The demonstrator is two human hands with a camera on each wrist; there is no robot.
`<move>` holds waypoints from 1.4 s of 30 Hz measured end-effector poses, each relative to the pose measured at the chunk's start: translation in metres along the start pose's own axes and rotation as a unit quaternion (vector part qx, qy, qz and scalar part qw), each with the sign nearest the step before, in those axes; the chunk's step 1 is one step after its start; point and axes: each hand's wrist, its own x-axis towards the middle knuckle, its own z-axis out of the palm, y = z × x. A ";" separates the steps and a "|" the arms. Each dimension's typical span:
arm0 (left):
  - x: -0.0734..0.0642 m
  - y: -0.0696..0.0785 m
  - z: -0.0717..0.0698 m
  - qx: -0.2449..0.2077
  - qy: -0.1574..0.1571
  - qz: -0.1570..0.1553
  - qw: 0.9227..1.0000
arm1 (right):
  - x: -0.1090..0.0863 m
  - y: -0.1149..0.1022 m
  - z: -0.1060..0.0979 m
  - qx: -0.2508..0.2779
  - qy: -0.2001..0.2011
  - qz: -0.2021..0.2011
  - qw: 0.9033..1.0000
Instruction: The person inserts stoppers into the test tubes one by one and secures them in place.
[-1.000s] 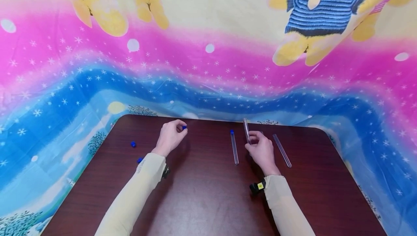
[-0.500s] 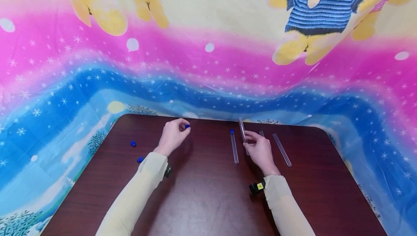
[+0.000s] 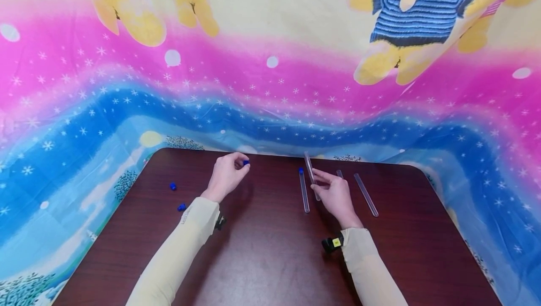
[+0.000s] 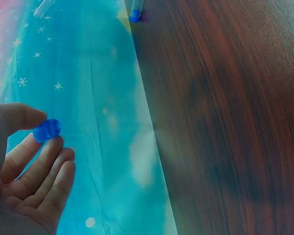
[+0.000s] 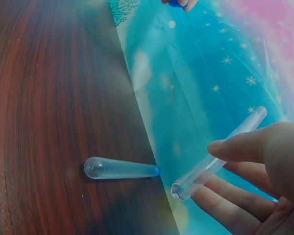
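Observation:
My left hand [image 3: 225, 176] pinches a small blue cap [image 4: 47, 130] between thumb and fingertips, raised over the back of the table. With thumb and fingers my right hand [image 3: 336, 198] grips a clear test tube [image 5: 218, 155]; it tilts, its uncapped top pointing up and away, the rounded bottom nearer me. Just left of that tube, a test tube with a blue cap [image 3: 304, 191] lies on the table. Right of the hand lies an uncapped clear tube [image 3: 366, 195]. Another tube [image 3: 340, 173] shows only its end, mostly hidden behind the right hand.
Two loose blue caps, an upper cap [image 3: 173, 187] and a lower cap [image 3: 181, 207], lie at the left of the dark wood table [image 3: 262, 259]. A patterned cloth [image 3: 270, 95] hangs close behind the table's back edge.
My right hand has moved left with the test tube, which tilts more to the left and now stands nearer the capped one. The left hand has shifted slightly right with the cap.

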 end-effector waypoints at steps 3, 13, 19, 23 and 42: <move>0.001 0.001 0.001 -0.003 0.002 0.003 1.000 | -0.001 -0.002 0.000 0.002 -0.010 0.001 1.000; 0.003 0.006 0.005 -0.012 0.013 0.012 1.000 | -0.005 -0.011 0.004 0.006 -0.013 -0.011 1.000; 0.003 0.010 0.006 -0.017 0.015 0.016 1.000 | -0.007 -0.013 0.009 0.023 -0.031 -0.007 0.999; 0.004 0.012 0.005 -0.019 0.012 0.015 1.000 | -0.008 -0.014 0.013 0.032 -0.044 -0.006 0.999; 0.003 0.021 0.008 -0.027 0.014 0.031 0.999 | -0.012 -0.023 0.032 0.059 -0.082 0.001 0.995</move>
